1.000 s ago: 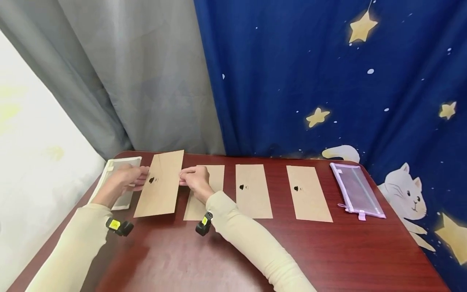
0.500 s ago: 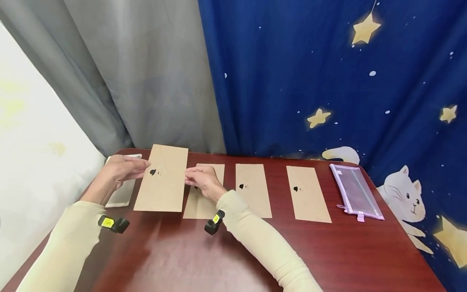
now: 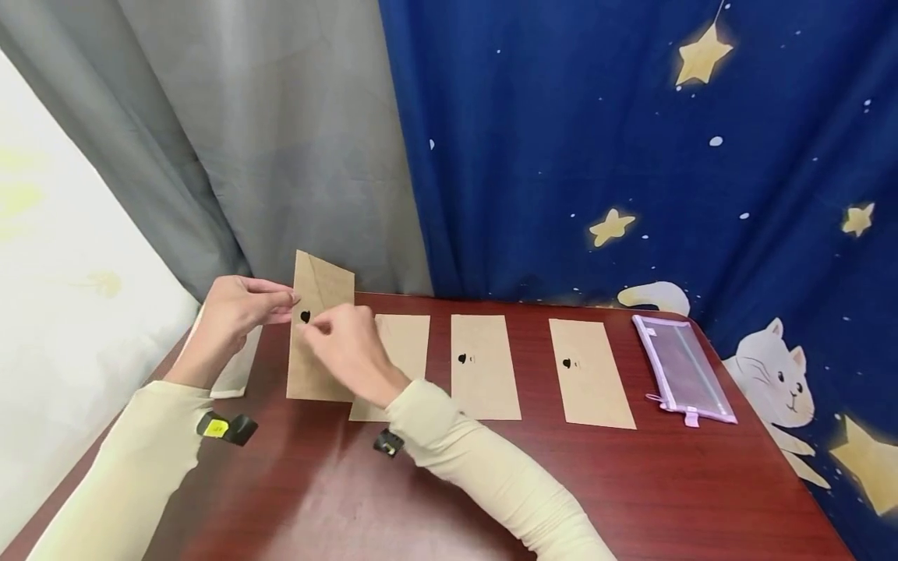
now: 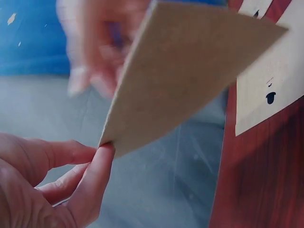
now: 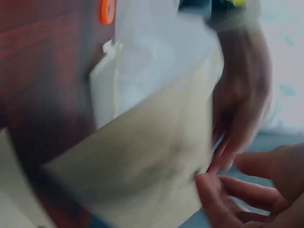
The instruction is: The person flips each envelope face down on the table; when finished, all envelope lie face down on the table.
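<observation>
A kraft-paper envelope (image 3: 324, 282) with a small black hat print stands raised at the left of the table, turned partly edge-on. My left hand (image 3: 235, 315) pinches its left edge between thumb and fingers, seen closely in the left wrist view. My right hand (image 3: 354, 351) is in front of the envelope's printed face, fingertips close to the hat print and loosely bent. In the left wrist view that right hand (image 4: 102, 47) is blurred, past the envelope's edge, with fingers apart. A second envelope (image 3: 407, 331) lies flat, partly hidden behind the right hand.
Two more envelopes, one mid-table (image 3: 484, 382) and one farther right (image 3: 592, 382), lie flat. A purple mesh zip pouch (image 3: 684, 366) is at the right edge. A white pouch (image 3: 238, 366) lies under my left hand. An orange ring-shaped thing (image 5: 108, 10) shows in the right wrist view.
The envelope has risen and turned from facing me to partly edge-on. My right hand has left its right edge and moved left across its face; my left hand keeps its pinch.
</observation>
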Tool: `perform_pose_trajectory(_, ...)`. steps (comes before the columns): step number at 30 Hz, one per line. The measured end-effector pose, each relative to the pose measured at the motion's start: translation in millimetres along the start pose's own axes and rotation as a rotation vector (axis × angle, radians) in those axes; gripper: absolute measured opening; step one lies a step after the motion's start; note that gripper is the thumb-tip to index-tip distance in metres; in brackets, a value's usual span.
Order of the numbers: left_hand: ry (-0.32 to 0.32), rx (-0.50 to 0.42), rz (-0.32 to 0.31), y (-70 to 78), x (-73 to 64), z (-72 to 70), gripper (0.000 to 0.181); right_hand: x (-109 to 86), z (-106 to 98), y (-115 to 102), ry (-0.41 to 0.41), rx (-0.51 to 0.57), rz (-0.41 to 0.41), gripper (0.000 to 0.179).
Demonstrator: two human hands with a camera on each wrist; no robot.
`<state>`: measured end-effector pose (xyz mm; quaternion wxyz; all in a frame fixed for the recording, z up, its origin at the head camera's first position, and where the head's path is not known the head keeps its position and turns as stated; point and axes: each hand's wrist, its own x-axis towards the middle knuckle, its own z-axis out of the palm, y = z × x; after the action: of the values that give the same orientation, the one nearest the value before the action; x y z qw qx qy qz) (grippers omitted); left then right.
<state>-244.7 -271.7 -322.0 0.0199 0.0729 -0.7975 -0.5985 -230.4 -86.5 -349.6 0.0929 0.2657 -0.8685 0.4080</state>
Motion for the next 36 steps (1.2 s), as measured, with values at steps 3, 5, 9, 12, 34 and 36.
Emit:
perform_pose_trajectory(3,0.037,0.083,0.029,3.9,-1.9,7.5,0.023,-5.2,5,-20,-0.005,-0.293,-0.097,0.034)
perform_pose_trajectory(5,0.051,0.128,0.031,5.4,-3.1,10.8,0.033,-7.0,9,-28,0.016,-0.473,-0.119,0.029)
perform_pose_trajectory(9,0.049,0.179,0.023,7.0,-6.6,15.0,0.037,-8.9,17,-31,0.051,-0.723,-0.13,0.013)
perform_pose_trajectory(12,0.055,0.223,0.042,7.6,-10.2,18.0,0.036,-10.5,20,-30,0.058,-0.811,-0.126,0.008)
perform_pose_trajectory(34,-0.45,-0.445,-0.334,-92.9,7.3,21.9,0.032,0.5,7,-16,0.104,-0.646,-0.012,0.014)
perform_pose_trajectory(36,-0.453,-0.452,-0.333,-92.1,7.8,21.1,0.034,1.0,5,-15,0.111,-0.635,-0.001,0.015)
